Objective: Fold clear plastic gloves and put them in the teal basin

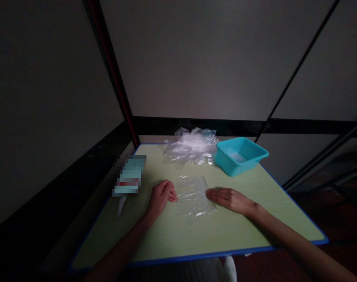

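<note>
A clear, creased plastic bag (192, 197) lies flat on the table between my two hands. At its left edge, my left hand (162, 194) rests on its side with the fingers loosely bent, and nothing shows in it. From the other side, my right hand (227, 199) lies palm down, fingers stretched out together, the fingertips touching the bag's right edge. Farther back sits a loose heap of crumpled clear plastic bags (194, 145). Right of that heap stands a turquoise plastic basin (235, 168), with something whitish inside that I cannot make out.
The pale yellow-green table (166, 243) has a blue edge. On its left side is a pixelated, light green object (129, 178), with a whitish strip (121, 205) below it. Wall panels (196, 58) rise behind the table.
</note>
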`<state>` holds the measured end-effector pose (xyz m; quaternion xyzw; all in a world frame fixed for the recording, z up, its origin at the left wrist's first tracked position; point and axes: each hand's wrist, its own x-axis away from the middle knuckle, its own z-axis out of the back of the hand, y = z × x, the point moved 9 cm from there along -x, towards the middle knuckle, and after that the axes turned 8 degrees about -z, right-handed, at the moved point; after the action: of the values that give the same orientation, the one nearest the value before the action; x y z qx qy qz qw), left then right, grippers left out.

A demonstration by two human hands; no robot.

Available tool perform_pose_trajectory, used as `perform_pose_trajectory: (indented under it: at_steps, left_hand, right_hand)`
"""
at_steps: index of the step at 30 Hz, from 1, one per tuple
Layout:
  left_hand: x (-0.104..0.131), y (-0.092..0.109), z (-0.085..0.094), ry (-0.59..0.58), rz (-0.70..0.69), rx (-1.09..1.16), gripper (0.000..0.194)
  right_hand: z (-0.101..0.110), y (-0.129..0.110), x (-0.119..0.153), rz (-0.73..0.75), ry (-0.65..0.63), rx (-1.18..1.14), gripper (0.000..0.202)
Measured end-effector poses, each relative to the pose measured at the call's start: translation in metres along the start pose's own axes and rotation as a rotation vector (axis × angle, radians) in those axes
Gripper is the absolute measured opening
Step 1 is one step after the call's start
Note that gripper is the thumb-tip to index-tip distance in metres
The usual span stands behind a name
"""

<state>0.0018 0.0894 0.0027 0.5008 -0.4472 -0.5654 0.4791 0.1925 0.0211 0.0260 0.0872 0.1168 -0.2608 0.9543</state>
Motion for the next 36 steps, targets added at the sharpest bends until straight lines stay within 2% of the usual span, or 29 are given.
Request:
perform_pose_trajectory:
  at_steps: [7, 14, 21, 36]
  left_hand:
    - [-0.001, -0.001, -0.004, -0.019, -0.007, 0.022, 0.023]
    - [-0.001, -0.002, -0.005, -0.031, -0.004, 0.033, 0.027]
    - [-0.001, -0.001, -0.005, -0.036, 0.0, 0.039, 0.029]
    - [0.0, -0.001, -0.004, -0.026, -0.003, 0.018, 0.023]
  right_hand:
    - [0.009, -0.006, 0.006, 0.032, 0.007, 0.036, 0.033]
    - [0.013, -0.021, 0.019, 0.126, 0.037, 0.09, 0.032]
    - [0.016, -0.03, 0.015, 0.171, 0.069, 0.08, 0.03]
    - [0.007, -0.014, -0.001, 0.14, 0.049, 0.115, 0.029]
